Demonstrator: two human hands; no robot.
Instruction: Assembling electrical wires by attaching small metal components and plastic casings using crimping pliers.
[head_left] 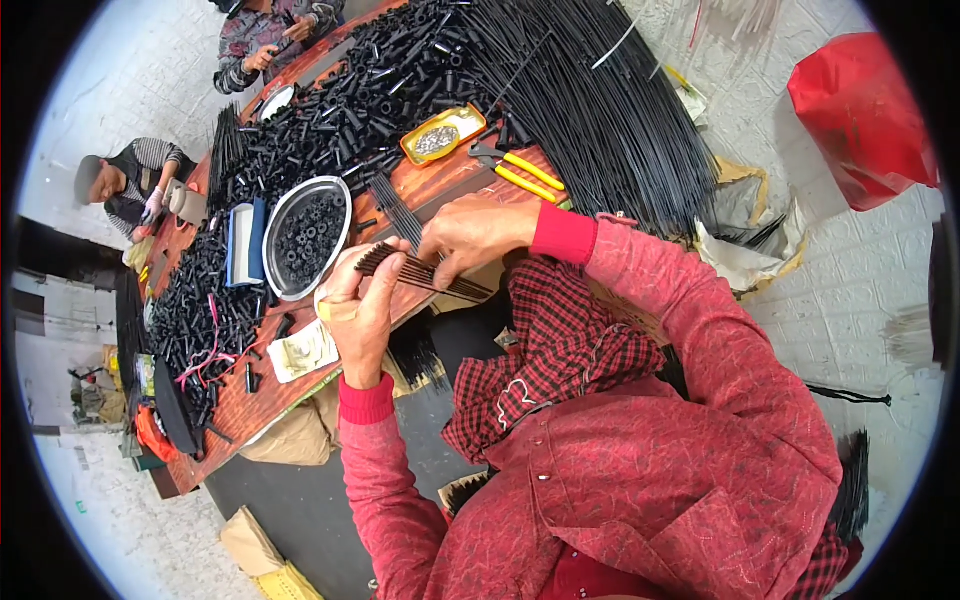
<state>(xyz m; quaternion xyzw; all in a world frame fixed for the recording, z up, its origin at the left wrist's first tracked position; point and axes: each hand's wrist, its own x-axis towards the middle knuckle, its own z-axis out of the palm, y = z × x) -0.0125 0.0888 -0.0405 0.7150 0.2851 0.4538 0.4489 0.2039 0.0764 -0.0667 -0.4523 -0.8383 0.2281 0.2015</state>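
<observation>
My left hand (358, 318) is closed around a bundle of thin dark rods (412, 272), their ends fanned out beyond the thumb. Against the same bundle, the fingers of my right hand (478, 236) are bent and pinching; the fingertips are partly hidden. More thin rods (392, 200) lie on the table just beyond my hands. Left of them sits an oval metal tray (268, 262) holding small black rings. A folded pale cloth (303, 352) lies at the table edge beside my left wrist. Pliers with yellow handles (528, 178) rest beyond my right hand.
Black tubular parts (370, 85) are heaped across the reddish wooden table (262, 400). Long black rods (590, 110) cover its far right. A yellow dish (474, 122) holds small metal bits; a blue box (247, 245) stands left. Two people (270, 45) work across the table. A red bag (865, 120) stands right.
</observation>
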